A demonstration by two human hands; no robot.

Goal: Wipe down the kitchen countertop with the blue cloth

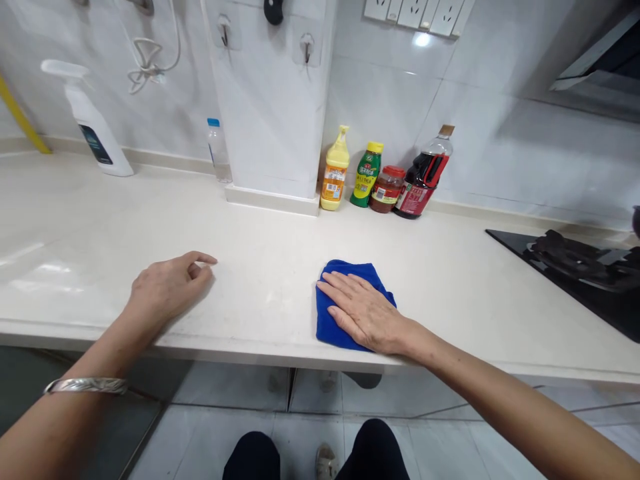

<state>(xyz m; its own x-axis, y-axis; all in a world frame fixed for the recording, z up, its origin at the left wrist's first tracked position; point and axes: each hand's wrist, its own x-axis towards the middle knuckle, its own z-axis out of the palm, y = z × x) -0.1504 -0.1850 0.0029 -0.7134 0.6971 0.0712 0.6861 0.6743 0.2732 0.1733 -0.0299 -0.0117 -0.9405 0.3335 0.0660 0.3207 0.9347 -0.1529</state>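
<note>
My right hand (363, 312) lies flat on a folded blue cloth (340, 333), its fingers stretched out and pressing down. The cloth rests on the white countertop (260, 280) close to the front edge. To the left, my left hand (173, 283) is over the counter with nothing in it. Its index finger points right, and the thumb is a little apart; the other fingers are partly hidden behind the palm.
Along the back wall stand a yellow bottle (335, 173), a green bottle (367, 177), a red-lidded jar (387, 190) and a dark sauce bottle (423, 177). At left are a white spray bottle (95, 130) and a clear bottle (219, 152). A black stove (565, 273) is at right.
</note>
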